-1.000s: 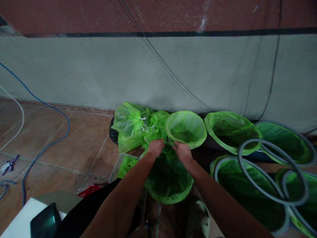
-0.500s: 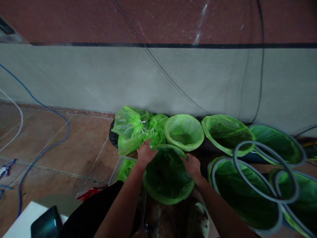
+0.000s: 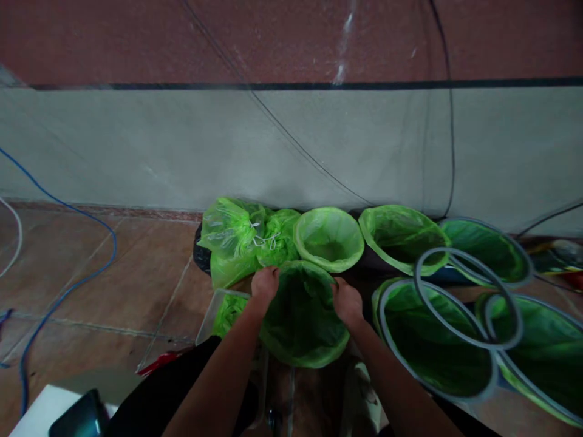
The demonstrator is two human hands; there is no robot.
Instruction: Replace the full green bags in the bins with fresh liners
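Note:
Between my knees stands a round bin lined with a green bin bag [image 3: 304, 315], its mouth facing up and the liner folded over the rim. My left hand [image 3: 265, 284] is closed on the liner at the far left of the rim. At the far right of that rim, my right hand [image 3: 347, 300] pinches the liner too. The bin's body is mostly hidden beneath the bag. Just left of my left forearm sits a clear plastic tub [image 3: 207, 318] with crumpled green bags [image 3: 229, 312] in it.
Tied green bags [image 3: 232, 237] lean against the wall [image 3: 182, 145]. Beside them stand several other green-lined bins [image 3: 330, 240]. Loose grey rings [image 3: 496, 346] lie across the bins on the right. A blue cable [image 3: 98, 272] crosses the tiled floor; a phone [image 3: 82, 416] rests on a white surface.
My left fingers, spread beside the rim before, have closed on the liner. My right hand keeps its grip at the rim. The whole view has shifted slightly.

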